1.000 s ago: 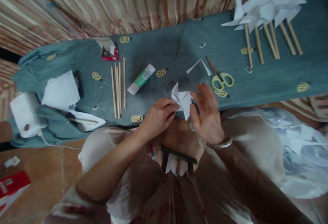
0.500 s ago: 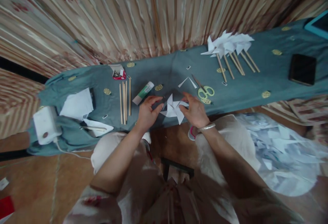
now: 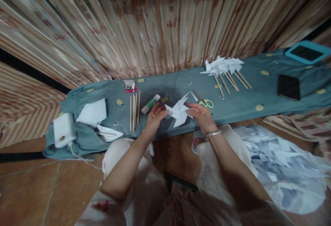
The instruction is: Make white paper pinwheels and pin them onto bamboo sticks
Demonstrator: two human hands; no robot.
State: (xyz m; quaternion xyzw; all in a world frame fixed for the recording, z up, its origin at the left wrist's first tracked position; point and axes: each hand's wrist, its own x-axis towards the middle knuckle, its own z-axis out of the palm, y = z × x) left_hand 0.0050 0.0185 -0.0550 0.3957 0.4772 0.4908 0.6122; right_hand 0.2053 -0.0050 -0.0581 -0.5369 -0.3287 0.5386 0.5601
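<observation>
A white paper pinwheel (image 3: 179, 111) is held up between my two hands above the near side of the cloth. My left hand (image 3: 156, 117) pinches its left edge between thumb and fingers. On the other side my right hand (image 3: 203, 116), with a bangle at the wrist, grips the pinwheel's right edge. Left of it lie a green and white glue stick (image 3: 151, 104) and several wooden sticks (image 3: 135, 110). Beyond my right hand are scissors (image 3: 206, 102) with light green handles and a thin paper offcut (image 3: 193, 96).
Several finished pinwheels on sticks (image 3: 221, 66) lie at the back right. A phone (image 3: 289, 87) and a blue-framed tablet (image 3: 307, 52) are farther right. Leftward sit a small red box (image 3: 130, 86), paper sheets (image 3: 93, 112) and a white device (image 3: 63, 129). A bag of paper pieces (image 3: 284, 164) is at lower right.
The pinwheel has been lifted off the cloth and now sits higher between both hands, its blades spread to the camera. The camera view has shifted, so the table appears lower.
</observation>
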